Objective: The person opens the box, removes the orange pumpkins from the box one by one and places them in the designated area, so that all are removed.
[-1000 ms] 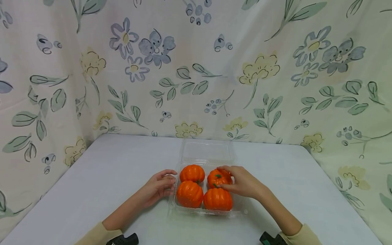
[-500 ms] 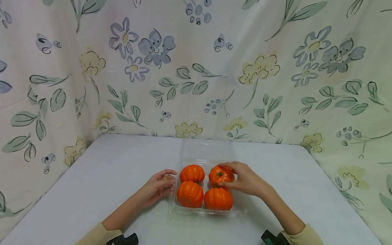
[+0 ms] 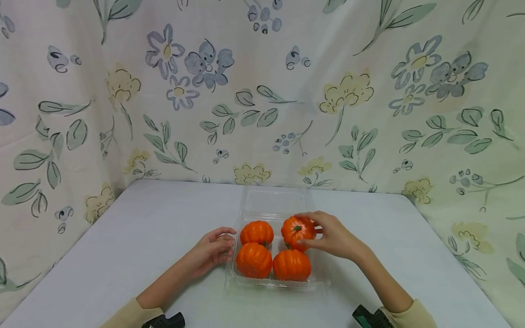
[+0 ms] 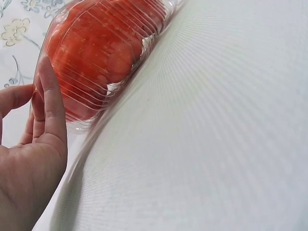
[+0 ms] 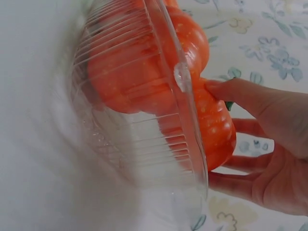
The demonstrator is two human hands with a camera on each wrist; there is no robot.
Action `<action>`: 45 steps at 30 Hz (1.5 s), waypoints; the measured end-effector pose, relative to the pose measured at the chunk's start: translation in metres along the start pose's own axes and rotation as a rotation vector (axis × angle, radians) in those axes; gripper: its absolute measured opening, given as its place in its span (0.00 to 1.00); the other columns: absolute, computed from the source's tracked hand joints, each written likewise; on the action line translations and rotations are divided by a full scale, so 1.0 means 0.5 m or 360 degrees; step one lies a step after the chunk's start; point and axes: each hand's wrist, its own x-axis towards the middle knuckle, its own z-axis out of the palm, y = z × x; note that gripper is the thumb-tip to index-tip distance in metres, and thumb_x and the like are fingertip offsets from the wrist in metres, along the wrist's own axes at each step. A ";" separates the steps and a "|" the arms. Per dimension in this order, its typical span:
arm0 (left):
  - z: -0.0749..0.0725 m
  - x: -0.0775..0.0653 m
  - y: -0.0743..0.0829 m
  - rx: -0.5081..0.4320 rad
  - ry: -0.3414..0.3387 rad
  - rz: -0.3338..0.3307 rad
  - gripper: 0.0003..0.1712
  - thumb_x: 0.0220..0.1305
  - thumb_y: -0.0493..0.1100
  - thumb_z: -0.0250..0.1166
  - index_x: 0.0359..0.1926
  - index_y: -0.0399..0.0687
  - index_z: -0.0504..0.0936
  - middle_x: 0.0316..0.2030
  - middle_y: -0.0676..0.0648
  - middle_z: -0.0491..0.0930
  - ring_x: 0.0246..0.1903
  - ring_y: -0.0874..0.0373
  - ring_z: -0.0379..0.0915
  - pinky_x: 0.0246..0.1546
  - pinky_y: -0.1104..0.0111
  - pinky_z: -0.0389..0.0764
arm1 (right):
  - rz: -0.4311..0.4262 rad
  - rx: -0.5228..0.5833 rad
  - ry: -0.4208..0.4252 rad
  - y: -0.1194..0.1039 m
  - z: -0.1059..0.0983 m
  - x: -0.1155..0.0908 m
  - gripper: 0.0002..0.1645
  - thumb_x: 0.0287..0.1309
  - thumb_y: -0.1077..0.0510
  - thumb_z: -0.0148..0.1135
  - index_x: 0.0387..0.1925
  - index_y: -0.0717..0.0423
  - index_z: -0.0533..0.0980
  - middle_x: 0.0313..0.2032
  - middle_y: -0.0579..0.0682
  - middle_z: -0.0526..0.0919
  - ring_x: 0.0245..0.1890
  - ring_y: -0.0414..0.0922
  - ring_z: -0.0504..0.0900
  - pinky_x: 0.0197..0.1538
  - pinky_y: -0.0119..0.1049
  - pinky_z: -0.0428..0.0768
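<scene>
A clear plastic clamshell box [image 3: 266, 283] stands mid-table in the head view, its lid [image 3: 275, 200] folded back. My right hand [image 3: 334, 236] grips the back-right orange pumpkin [image 3: 293, 233], fingers on its far side and thumb on its near side. In the right wrist view this pumpkin [image 5: 216, 130] sits partly above the box rim, its green stem showing beside the thumb. Three more pumpkins lie inside: back left [image 3: 256, 232], front left [image 3: 253, 260] and front right [image 3: 292, 265]. My left hand [image 3: 209, 253] rests against the box's left wall, fingers extended and loosely bent.
A white cloth [image 3: 172, 205] covers the table. Behind it and along both sides hangs a floral curtain [image 3: 246, 136]. Dark wrist devices show on both forearms at the bottom of the head view.
The right hand has lifted the back-right pumpkin a little, moving up and slightly right in the head view. The left hand and the other pumpkins have stayed put.
</scene>
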 end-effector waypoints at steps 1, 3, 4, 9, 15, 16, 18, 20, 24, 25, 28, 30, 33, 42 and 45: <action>0.001 0.000 0.001 0.0000 0.0001 -0.0002 0.12 0.79 0.34 0.55 0.59 0.43 0.71 0.39 0.54 0.80 0.33 0.64 0.80 0.42 0.72 0.87 | -0.0005 0.0005 0.0010 0.000 -0.002 0.000 0.34 0.60 0.56 0.78 0.65 0.62 0.76 0.58 0.60 0.83 0.53 0.55 0.82 0.53 0.48 0.89; 0.002 -0.001 0.002 0.0000 0.0003 -0.0005 0.12 0.79 0.34 0.56 0.59 0.43 0.71 0.39 0.54 0.80 0.33 0.64 0.80 0.42 0.72 0.87 | -0.0010 0.0011 0.0030 0.002 -0.005 -0.001 0.34 0.60 0.57 0.77 0.65 0.62 0.76 0.58 0.60 0.83 0.52 0.54 0.82 0.52 0.46 0.89; 0.003 -0.002 0.003 -0.0001 0.0002 -0.0005 0.12 0.79 0.34 0.56 0.59 0.42 0.71 0.39 0.54 0.80 0.33 0.64 0.80 0.42 0.72 0.87 | -0.0013 0.0010 0.0040 0.004 -0.006 -0.001 0.34 0.60 0.57 0.77 0.65 0.62 0.76 0.58 0.60 0.83 0.52 0.53 0.82 0.51 0.45 0.89; 0.002 -0.002 0.001 0.0005 -0.0020 0.0005 0.12 0.79 0.34 0.56 0.59 0.43 0.70 0.39 0.55 0.81 0.33 0.64 0.80 0.42 0.72 0.87 | -0.0006 0.0000 0.0085 0.010 -0.017 -0.003 0.34 0.60 0.56 0.77 0.66 0.61 0.76 0.58 0.60 0.82 0.52 0.53 0.81 0.48 0.41 0.89; -0.005 0.002 -0.008 0.0011 -0.0077 0.0031 0.11 0.80 0.33 0.54 0.58 0.47 0.70 0.38 0.56 0.81 0.32 0.64 0.80 0.42 0.73 0.87 | 0.0020 0.0040 0.0118 0.020 -0.031 -0.004 0.34 0.61 0.56 0.77 0.66 0.61 0.76 0.60 0.61 0.81 0.53 0.56 0.81 0.47 0.39 0.89; -0.006 0.002 -0.009 0.0011 -0.0090 0.0038 0.11 0.80 0.33 0.54 0.58 0.48 0.70 0.38 0.56 0.81 0.32 0.64 0.80 0.42 0.73 0.87 | 0.0023 0.0049 0.0119 0.023 -0.033 -0.004 0.34 0.61 0.56 0.77 0.66 0.61 0.76 0.60 0.61 0.81 0.52 0.56 0.81 0.47 0.39 0.89; -0.008 0.004 -0.013 0.0006 -0.0112 0.0052 0.11 0.80 0.33 0.53 0.57 0.48 0.70 0.37 0.57 0.81 0.32 0.65 0.80 0.41 0.73 0.87 | 0.0040 0.0064 0.0118 0.028 -0.037 -0.004 0.34 0.63 0.56 0.76 0.67 0.61 0.75 0.61 0.62 0.81 0.52 0.55 0.82 0.46 0.38 0.89; -0.010 0.005 -0.015 0.0000 -0.0141 0.0074 0.11 0.81 0.33 0.53 0.57 0.48 0.70 0.37 0.57 0.81 0.32 0.64 0.79 0.41 0.74 0.87 | 0.0068 0.0082 0.0118 0.033 -0.041 -0.003 0.33 0.64 0.56 0.75 0.67 0.61 0.75 0.61 0.62 0.81 0.52 0.55 0.82 0.47 0.38 0.89; -0.013 0.005 -0.019 -0.0007 -0.0187 0.0113 0.11 0.81 0.32 0.52 0.57 0.48 0.70 0.38 0.57 0.81 0.33 0.65 0.80 0.41 0.74 0.87 | 0.0138 0.0102 0.0120 0.045 -0.051 -0.003 0.33 0.65 0.54 0.73 0.68 0.61 0.75 0.61 0.61 0.81 0.53 0.56 0.82 0.48 0.39 0.89; -0.013 0.005 -0.019 -0.0009 -0.0194 0.0119 0.11 0.81 0.32 0.52 0.58 0.48 0.70 0.38 0.57 0.81 0.33 0.65 0.80 0.41 0.74 0.87 | 0.0154 0.0099 0.0123 0.048 -0.053 -0.004 0.34 0.66 0.54 0.73 0.68 0.60 0.74 0.61 0.61 0.81 0.53 0.56 0.82 0.48 0.39 0.89; -0.014 0.005 -0.020 -0.0003 -0.0202 0.0131 0.11 0.81 0.32 0.52 0.58 0.48 0.70 0.38 0.58 0.81 0.33 0.65 0.80 0.41 0.74 0.87 | 0.0189 0.0076 0.0127 0.058 -0.061 -0.005 0.34 0.66 0.53 0.73 0.69 0.60 0.74 0.61 0.62 0.81 0.53 0.57 0.82 0.47 0.39 0.89; -0.015 0.006 -0.020 0.0006 -0.0200 0.0136 0.12 0.81 0.32 0.52 0.58 0.48 0.70 0.38 0.57 0.81 0.33 0.65 0.80 0.41 0.74 0.86 | 0.0198 0.0059 0.0132 0.063 -0.065 -0.006 0.34 0.66 0.53 0.72 0.69 0.60 0.74 0.61 0.62 0.81 0.53 0.57 0.82 0.47 0.40 0.89; -0.015 0.006 -0.021 0.0016 -0.0192 0.0142 0.12 0.81 0.32 0.52 0.58 0.48 0.70 0.38 0.57 0.81 0.33 0.65 0.80 0.41 0.74 0.86 | 0.0209 0.0050 0.0137 0.069 -0.071 -0.007 0.33 0.66 0.53 0.72 0.69 0.60 0.74 0.60 0.63 0.82 0.53 0.59 0.82 0.47 0.42 0.89; -0.016 0.006 -0.021 0.0016 -0.0187 0.0138 0.12 0.81 0.33 0.53 0.59 0.47 0.69 0.39 0.57 0.81 0.33 0.65 0.80 0.42 0.74 0.86 | 0.0265 0.0108 0.0114 0.074 -0.077 -0.008 0.35 0.67 0.52 0.71 0.70 0.60 0.73 0.62 0.64 0.80 0.55 0.60 0.81 0.50 0.46 0.88; -0.015 0.005 -0.021 0.0022 -0.0184 0.0135 0.12 0.81 0.33 0.53 0.59 0.46 0.69 0.39 0.56 0.81 0.33 0.65 0.80 0.42 0.74 0.86 | 0.0285 0.0126 0.0110 0.075 -0.079 -0.008 0.35 0.68 0.52 0.70 0.71 0.60 0.73 0.63 0.64 0.80 0.56 0.60 0.81 0.50 0.46 0.88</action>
